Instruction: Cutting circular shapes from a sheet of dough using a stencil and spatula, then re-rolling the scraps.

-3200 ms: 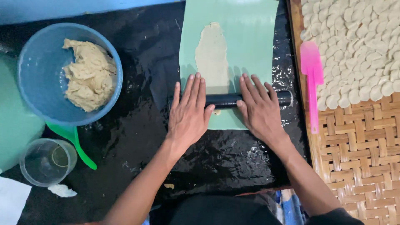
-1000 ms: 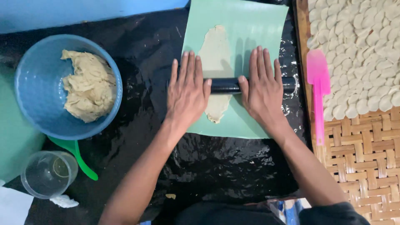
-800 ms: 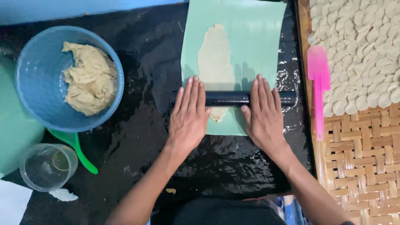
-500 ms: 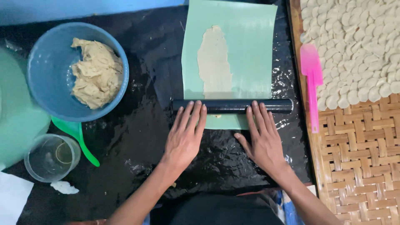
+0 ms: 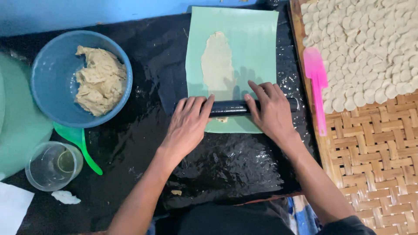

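A black rolling pin (image 5: 228, 107) lies across the near end of a pale green sheet (image 5: 254, 48). My left hand (image 5: 188, 126) presses flat on the pin's left part, fingers spread. Over the right part lies my right hand (image 5: 271, 112), also flat. A thin strip of beige dough (image 5: 216, 63) stretches up the sheet beyond the pin.
A blue bowl (image 5: 50, 78) holding a lump of dough (image 5: 99, 80) sits at the left on black plastic sheeting (image 5: 152, 65). A green scoop (image 5: 80, 146) and a clear cup (image 5: 52, 165) lie below it. A woven tray (image 5: 374, 148) at the right holds several cut dough discs (image 5: 370, 43) and a pink spatula (image 5: 318, 82).
The pin has rolled up the dough, back toward me to the sheet's near edge, and now forward a little again. Both hands moved with it.
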